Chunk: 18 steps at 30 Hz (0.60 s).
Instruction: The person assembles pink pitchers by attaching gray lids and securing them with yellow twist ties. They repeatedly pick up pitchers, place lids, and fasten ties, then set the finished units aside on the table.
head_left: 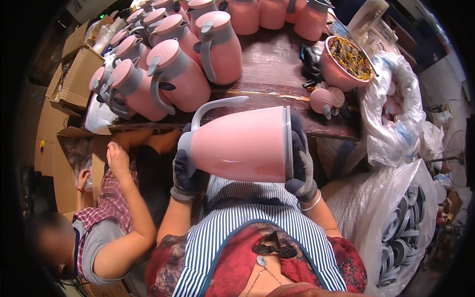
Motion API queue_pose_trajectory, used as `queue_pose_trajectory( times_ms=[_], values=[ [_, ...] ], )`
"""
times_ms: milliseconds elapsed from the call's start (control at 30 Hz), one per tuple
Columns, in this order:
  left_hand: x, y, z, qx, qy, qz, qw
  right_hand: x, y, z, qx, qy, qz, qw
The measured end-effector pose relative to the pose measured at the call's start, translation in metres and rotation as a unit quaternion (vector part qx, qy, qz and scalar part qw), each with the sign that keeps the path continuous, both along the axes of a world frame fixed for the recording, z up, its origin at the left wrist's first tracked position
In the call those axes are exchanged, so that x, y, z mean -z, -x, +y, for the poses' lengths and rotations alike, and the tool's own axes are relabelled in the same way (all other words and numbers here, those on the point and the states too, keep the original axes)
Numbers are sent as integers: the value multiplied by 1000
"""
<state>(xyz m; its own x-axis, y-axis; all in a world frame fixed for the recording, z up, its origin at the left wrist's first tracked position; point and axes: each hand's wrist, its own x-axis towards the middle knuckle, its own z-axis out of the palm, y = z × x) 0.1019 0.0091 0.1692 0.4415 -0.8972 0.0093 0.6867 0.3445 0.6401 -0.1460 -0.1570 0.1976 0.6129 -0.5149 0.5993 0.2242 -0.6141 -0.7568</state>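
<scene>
Hands in dark grey gloves hold a pink jug (237, 143) on its side above the person's striped apron (247, 222), just in front of the wooden table (277, 69). The left hand (185, 173) is closed around the jug's grey top collar, below the curved grey handle (215, 106) that arches upward. The right hand (302, 158) grips the opposite end, its fingers (298, 136) wrapped over the grey rim (287, 143) of the jug's base, with a thin bangle (311, 204) on the wrist. The jug's body lies roughly level, its top pointing to the person's left and its base to the right. On the table behind stands a crowd of finished pink jugs (173, 64) with grey lids and handles, packed close together on the left and along the far edge. At the table's right side sits a pink bowl (344, 62) filled with small yellow and dark parts, and just beside it lie two small pink knobs (324, 99). To the right, clear plastic bags (396, 114) bulge, the lower one holding stacked grey rings (403, 232). To the left, another person in a checked shirt (106, 203) sits low beside open cardboard boxes (74, 79), one hand raised toward the table edge.
</scene>
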Motion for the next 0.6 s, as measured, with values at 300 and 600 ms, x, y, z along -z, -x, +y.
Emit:
queue_pose_trajectory(
  times_ms=[300, 600],
  values=[
    [-14, 4, -3, -199, 46, -545, 813, 52, 41, 17, 121, -48, 52, 990],
    [-7, 8, 11, -87, -62, -340, 934, 15, 57, 31, -128, -324, -198, 916]
  ],
)
